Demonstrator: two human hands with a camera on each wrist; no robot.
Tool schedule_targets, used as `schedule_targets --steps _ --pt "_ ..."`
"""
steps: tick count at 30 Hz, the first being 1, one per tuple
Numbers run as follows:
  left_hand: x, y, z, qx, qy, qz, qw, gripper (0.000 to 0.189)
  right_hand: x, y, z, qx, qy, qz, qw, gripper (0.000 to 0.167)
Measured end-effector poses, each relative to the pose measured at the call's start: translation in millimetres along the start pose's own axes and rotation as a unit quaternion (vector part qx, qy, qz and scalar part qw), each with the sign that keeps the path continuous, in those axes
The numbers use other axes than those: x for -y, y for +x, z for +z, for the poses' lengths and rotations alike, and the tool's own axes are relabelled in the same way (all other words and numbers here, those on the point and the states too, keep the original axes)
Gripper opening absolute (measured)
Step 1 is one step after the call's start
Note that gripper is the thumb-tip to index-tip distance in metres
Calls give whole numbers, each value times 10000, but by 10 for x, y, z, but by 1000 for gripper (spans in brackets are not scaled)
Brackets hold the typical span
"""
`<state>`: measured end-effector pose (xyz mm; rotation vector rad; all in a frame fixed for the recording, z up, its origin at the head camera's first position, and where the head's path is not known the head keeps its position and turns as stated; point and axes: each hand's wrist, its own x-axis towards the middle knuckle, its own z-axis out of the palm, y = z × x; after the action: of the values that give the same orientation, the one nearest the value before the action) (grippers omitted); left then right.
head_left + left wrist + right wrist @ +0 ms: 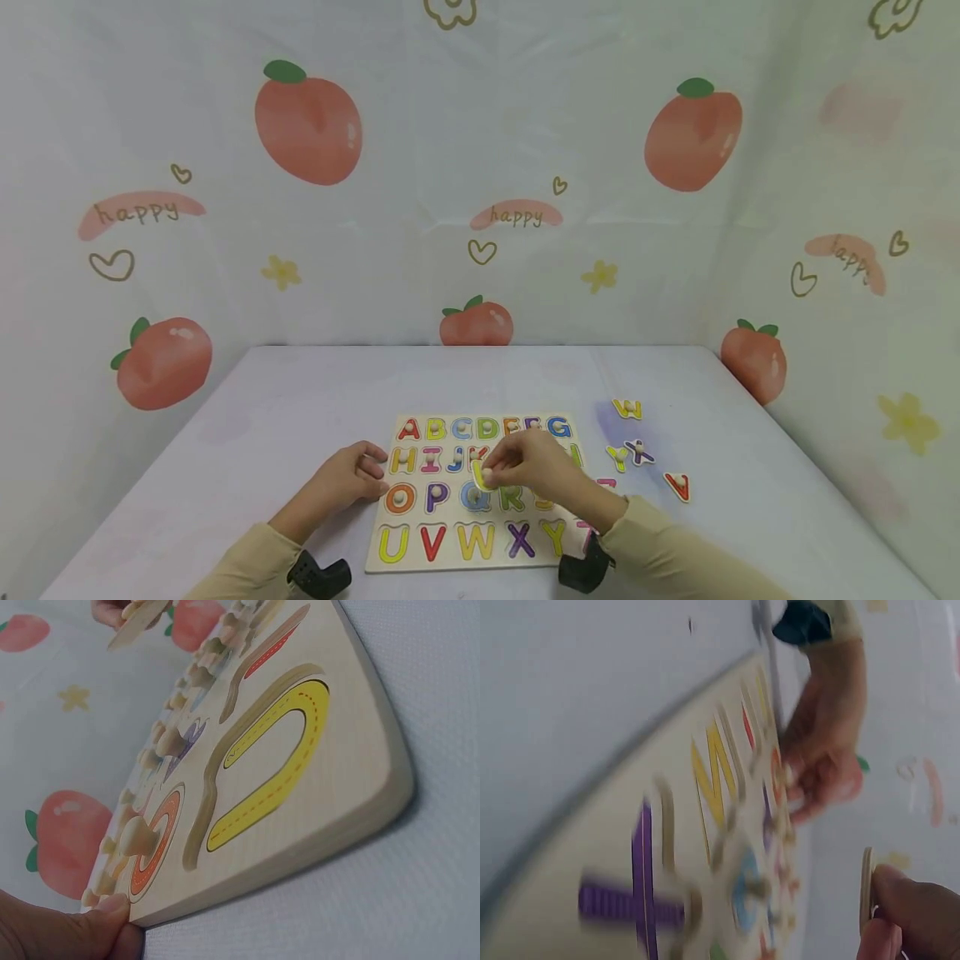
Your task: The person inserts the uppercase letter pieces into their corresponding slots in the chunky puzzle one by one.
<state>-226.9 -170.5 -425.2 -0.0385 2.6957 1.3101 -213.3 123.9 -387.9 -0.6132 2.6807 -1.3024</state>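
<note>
A wooden alphabet puzzle board (pixel 465 558) lies on the white table. Over its middle, my right hand (pixel 536 468) pinches a yellow letter piece (pixel 478 477) by its round knob; in the right wrist view the piece (pixel 866 889) is edge-on between thumb and finger. My left hand (pixel 347 482) rests against the board's left edge, thumb (pixel 112 904) at the edge near the orange O (pixel 161 844). Rows A to G, H to N and O onward hold knobbed letters, some hidden by my right hand. The yellow U recess (pixel 307 742) has no piece in it.
To the right of the board lie loose letter pieces: a yellow W (pixel 627 409), a yellow Y (pixel 617 457), a purple X (pixel 639 452) and a red V (pixel 678 486). A pink piece (pixel 606 482) shows partly behind my right forearm. A printed curtain (pixel 405 283) hangs behind the table.
</note>
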Motion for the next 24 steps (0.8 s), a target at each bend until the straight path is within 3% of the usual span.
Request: schedule_targets --steps 10,24 --pt "13 16 -1 0 -20 8 10000 44 308 84 538 689 480 -172 9963 8" --pt "-14 -8 -23 59 -98 70 9999 42 442 181 901 1100 400 -118 9931 13"
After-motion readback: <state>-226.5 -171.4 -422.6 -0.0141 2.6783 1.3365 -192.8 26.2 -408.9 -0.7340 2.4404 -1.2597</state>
